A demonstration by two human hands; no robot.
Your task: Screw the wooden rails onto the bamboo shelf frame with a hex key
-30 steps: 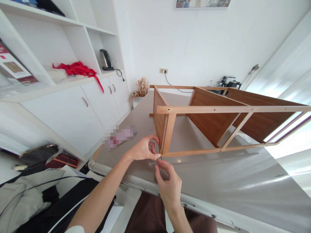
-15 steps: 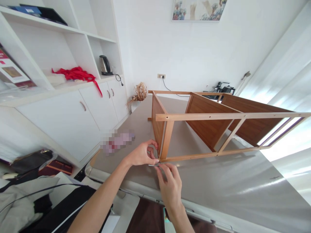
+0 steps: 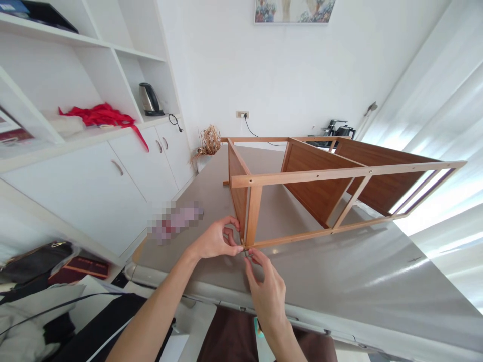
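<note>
A wooden shelf unit (image 3: 285, 238) lies on its side on the grey table, its panels standing upright between long rails. At its near left corner, my left hand (image 3: 217, 240) is curled, fingers against the end panel and thumb at the rail's end. Close beside it, my right hand (image 3: 267, 281) pinches a thin metal hex key (image 3: 247, 255) between thumb and fingertips. The key meets the corner where rail and panel join; its tip is too small to make out. Bolt holes show along the upper rail.
The grey table (image 3: 332, 271) stretches to the right, toward the curtain. A blurred pinkish item (image 3: 177, 221) lies left of my hands. White cabinets (image 3: 75, 186) line the left side, with a kettle (image 3: 150, 99) and red cloth (image 3: 100, 115). Dried plants (image 3: 209, 141) stand behind.
The view has shifted, so the shelf unit appears slightly further left. The hex key has turned in my right fingers and no longer points out to the left. My left hand keeps its place at the corner.
</note>
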